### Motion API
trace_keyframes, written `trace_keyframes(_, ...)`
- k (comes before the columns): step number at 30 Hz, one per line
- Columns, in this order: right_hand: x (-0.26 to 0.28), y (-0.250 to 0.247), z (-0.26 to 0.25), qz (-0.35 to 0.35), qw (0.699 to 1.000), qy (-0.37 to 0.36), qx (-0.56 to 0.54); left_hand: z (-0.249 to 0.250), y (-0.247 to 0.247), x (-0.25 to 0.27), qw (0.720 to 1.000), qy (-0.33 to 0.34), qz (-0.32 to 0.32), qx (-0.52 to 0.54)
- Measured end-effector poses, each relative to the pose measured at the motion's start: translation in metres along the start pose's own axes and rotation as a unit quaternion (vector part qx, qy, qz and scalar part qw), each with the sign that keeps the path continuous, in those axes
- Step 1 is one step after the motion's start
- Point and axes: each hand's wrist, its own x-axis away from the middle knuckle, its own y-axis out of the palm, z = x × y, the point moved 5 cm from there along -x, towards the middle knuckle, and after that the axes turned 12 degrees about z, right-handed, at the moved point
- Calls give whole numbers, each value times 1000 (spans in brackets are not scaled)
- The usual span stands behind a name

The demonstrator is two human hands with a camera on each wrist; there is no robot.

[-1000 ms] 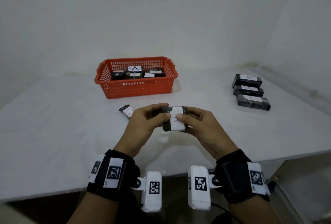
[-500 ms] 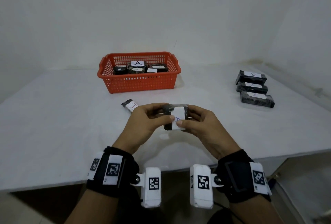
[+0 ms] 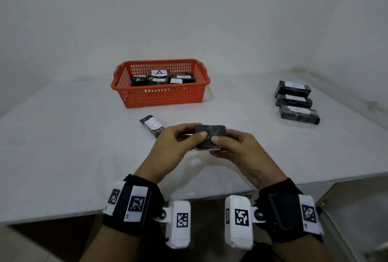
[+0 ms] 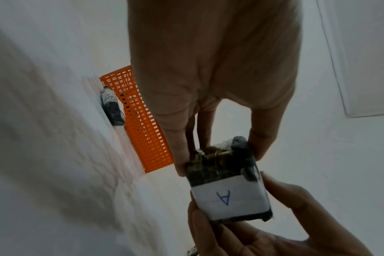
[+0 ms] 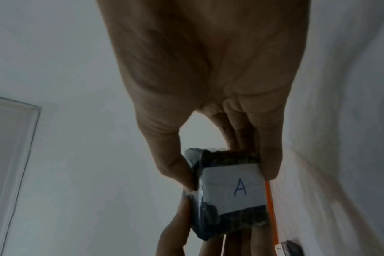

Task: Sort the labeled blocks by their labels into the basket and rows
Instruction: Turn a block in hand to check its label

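Both hands hold one dark block above the table's near middle. My left hand pinches its left end, my right hand its right end. In the head view its dark side faces up; the wrist views show its white label with a blue A turned towards the wrists. An orange basket at the back holds several dark blocks, one labelled A. A loose block with a red-marked label lies on the table in front of the basket, left of my hands.
Three dark labelled blocks lie in a row at the right of the white table, the far one marked B. White walls close the back and right. The table's front edge runs just above my wrists.
The block has been turned in both hands: its white label faced up before and now faces down towards the wrists. The hands stayed in about the same place.
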Motion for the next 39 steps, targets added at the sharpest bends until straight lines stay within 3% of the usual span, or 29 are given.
trace_keyframes(13, 0, 0, -5, -12, 999, -39, 3, -2, -2, -1, 999, -10, 32, 27)
trace_keyframes(18, -2, -4, -7, 10, 999, -52, -10, -3, -2, -1, 999, -30, 3, 45)
trace_keyframes(25, 4, 2, -10, -20, 999, -15, -28, -1, -4, -2, 999, 19, 22, 23)
trace_keyframes(29, 1, 1, -7, 13, 1000, 9, -11, -4, 1, 2, 999, 19, -7, 28)
trace_keyframes(33, 1, 0, -7, 36, 999, -13, 1, -4, 4, 3, 998, -24, -13, 54)
trace_keyframes(39, 1, 3, -5, 41, 999, -21, -2, -3, 2, 2, 999, -15, 33, 39)
